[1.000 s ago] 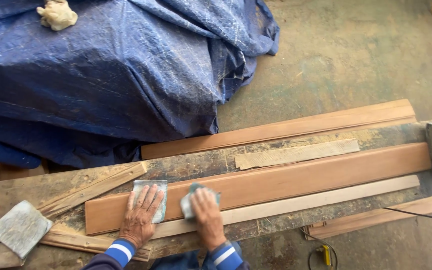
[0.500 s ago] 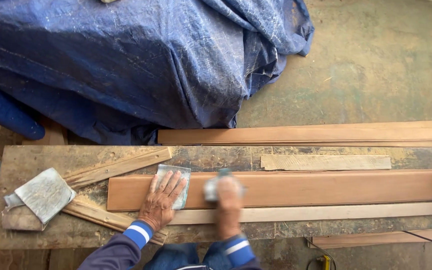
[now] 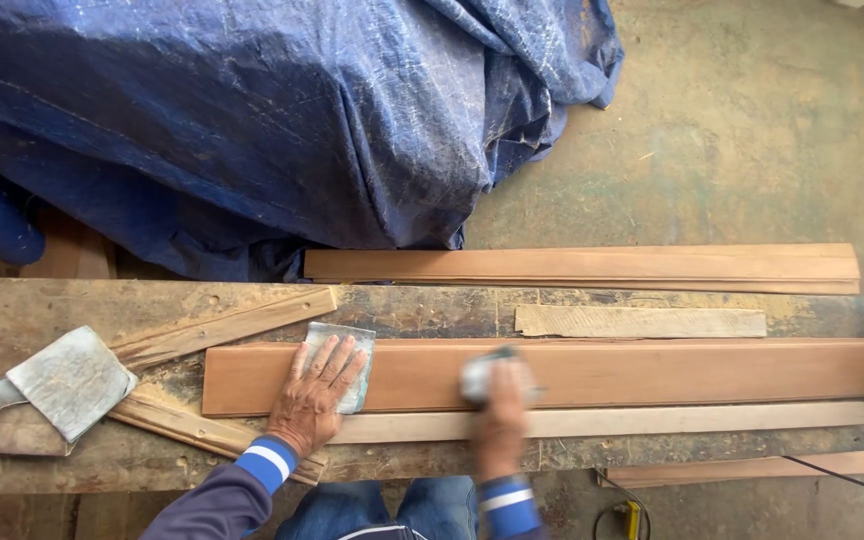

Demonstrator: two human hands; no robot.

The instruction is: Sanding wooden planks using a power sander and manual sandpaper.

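Note:
A long reddish wooden board (image 3: pixel 652 372) lies lengthwise on the worn workbench (image 3: pixel 42 310). My left hand (image 3: pixel 314 395) presses flat on a pale sheet of sandpaper (image 3: pixel 340 340) at the board's left part. My right hand (image 3: pixel 500 415) is blurred with motion and grips a small greyish sanding pad (image 3: pixel 480 375) against the board near its middle. A thin pale strip (image 3: pixel 652 420) lies along the board's near edge.
A folded grey sheet (image 3: pixel 70 380) sits at the bench's left end on thin slats (image 3: pixel 222 325). A pale short plank (image 3: pixel 640 321) lies behind the board. Another long board (image 3: pixel 582 266) rests past the bench. A blue tarp (image 3: pixel 252 120) covers a heap behind.
My right hand has slid the sanding pad rightward along the board. My left hand stays pressed on the sandpaper. The view has shifted so the bench now sits level.

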